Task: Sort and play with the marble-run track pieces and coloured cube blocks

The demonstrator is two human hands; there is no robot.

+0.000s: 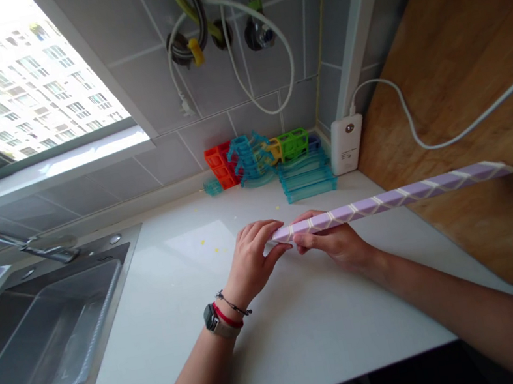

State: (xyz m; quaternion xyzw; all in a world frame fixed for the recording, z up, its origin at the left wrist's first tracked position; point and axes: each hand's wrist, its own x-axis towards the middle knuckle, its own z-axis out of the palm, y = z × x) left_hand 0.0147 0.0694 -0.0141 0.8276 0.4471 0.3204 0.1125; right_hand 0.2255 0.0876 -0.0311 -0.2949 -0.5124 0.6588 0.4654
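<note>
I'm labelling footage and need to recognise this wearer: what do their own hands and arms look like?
The left hand is gloveless; on its wrist are a watch with a dark face and greyish strap, a red band and a thin dark bracelet. The right hand is gloveless too, its wrist unadorned. No sleeves show.

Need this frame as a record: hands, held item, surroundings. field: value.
left_hand: fingers around one end of lilac strip
right_hand: gripping strip near that end
held_item: long lilac strip, pale crisscross lines
left_wrist: watch, bracelets
by_wall: colored plastic pieces, white power bank with cable plugged in
picture_left: sink
</note>
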